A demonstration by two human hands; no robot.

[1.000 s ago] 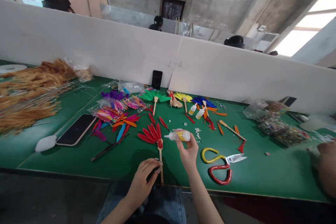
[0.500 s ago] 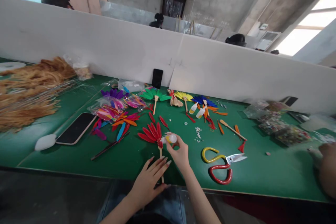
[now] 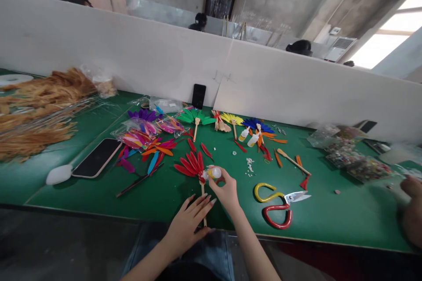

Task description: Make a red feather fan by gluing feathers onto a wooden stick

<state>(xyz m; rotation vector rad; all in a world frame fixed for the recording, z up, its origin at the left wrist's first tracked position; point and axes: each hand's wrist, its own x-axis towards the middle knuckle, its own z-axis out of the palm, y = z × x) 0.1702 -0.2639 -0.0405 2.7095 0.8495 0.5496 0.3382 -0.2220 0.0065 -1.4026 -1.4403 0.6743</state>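
A fan of red feathers (image 3: 190, 165) on a thin wooden handle (image 3: 203, 189) lies on the green table in front of me. My left hand (image 3: 190, 221) rests across the lower handle, its fingers stretched out over the wood. Between the thumb and fingers of my right hand (image 3: 226, 188) is a small white glue bottle (image 3: 215, 173) with a yellow label. It is tipped sideways, its nozzle at the base of the feathers; whether glue comes out I cannot tell. Loose red feathers (image 3: 206, 150) lie just beyond the fan.
Scissors (image 3: 280, 206) lie to the right, below scattered white beads (image 3: 249, 166). Green (image 3: 197, 117), yellow and blue feather fans line the back near two more glue bottles (image 3: 253, 140). Left are a phone (image 3: 97, 158) and bright feathers. Another person's hand (image 3: 412, 202) is at the right edge.
Both hands, the red fan and the glue bottle keep nearly the same place. The view has shifted slightly. The other person's hand at the right edge has moved a little.
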